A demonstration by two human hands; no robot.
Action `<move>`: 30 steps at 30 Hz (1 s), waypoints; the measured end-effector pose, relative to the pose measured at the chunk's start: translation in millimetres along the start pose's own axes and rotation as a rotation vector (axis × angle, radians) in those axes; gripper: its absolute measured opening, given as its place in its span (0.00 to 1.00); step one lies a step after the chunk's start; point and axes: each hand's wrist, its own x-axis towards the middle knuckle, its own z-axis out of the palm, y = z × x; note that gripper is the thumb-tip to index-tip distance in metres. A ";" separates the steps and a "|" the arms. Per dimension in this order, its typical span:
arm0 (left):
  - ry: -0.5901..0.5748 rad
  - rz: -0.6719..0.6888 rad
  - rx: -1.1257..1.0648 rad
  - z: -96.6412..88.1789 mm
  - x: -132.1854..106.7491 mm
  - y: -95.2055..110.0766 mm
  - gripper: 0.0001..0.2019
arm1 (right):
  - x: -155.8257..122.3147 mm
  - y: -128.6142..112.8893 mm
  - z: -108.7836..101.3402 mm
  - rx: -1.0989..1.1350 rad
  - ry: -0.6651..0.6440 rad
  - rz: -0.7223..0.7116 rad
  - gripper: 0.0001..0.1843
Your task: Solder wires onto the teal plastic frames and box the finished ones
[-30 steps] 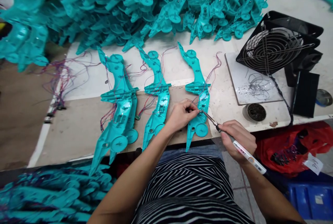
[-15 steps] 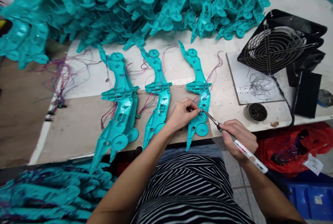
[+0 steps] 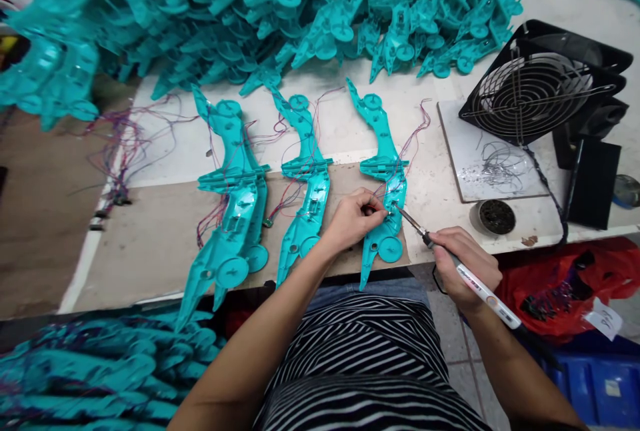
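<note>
In the head view, the rightmost teal shell (image 3: pixel 383 141) lay on the table (image 3: pixel 425 247) in front of the person, its long axis running away from the body, bowed outward to the right along its near half. The left hand (image 3: pixel 353 221) was the nearer of the 2: its fingertips reached the shell's left edge, below the cross-shaped middle. Its thumb and forefinger were closed in a pinch, but whatever lay between them was too small to tell.

The right hand (image 3: pixel 467 264) stood clear of the shell, to its right and nearer the body, closed around the handle of a soldering iron (image 3: pixel 485 297). Only the iron bridged that gap, slanting up and leftward across the shell's axis, with its tip just beside the pinching fingers. Whether the tip touched the plastic or only hung over it could not be told.

Thin red and purple wires (image 3: pixel 419 123) trailed off the shell's right side toward the far part of the table. The middle shell (image 3: pixel 305 137) lay to the left, roughly parallel, beyond the left hand; the fan (image 3: pixel 520 103) stood well apart on the right.
</note>
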 end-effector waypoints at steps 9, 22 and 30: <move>-0.008 0.040 0.044 1.0 -0.7 -3.5 0.02 | 23.6 17.8 25.1 0.090 0.010 0.128 0.12; 0.049 0.043 0.048 5.0 -0.5 -1.1 0.02 | 57.9 29.4 63.0 0.006 -0.149 0.027 0.14; 0.048 -0.129 -0.219 9.4 4.5 4.3 0.04 | 43.1 31.5 57.1 -0.003 -0.062 0.113 0.13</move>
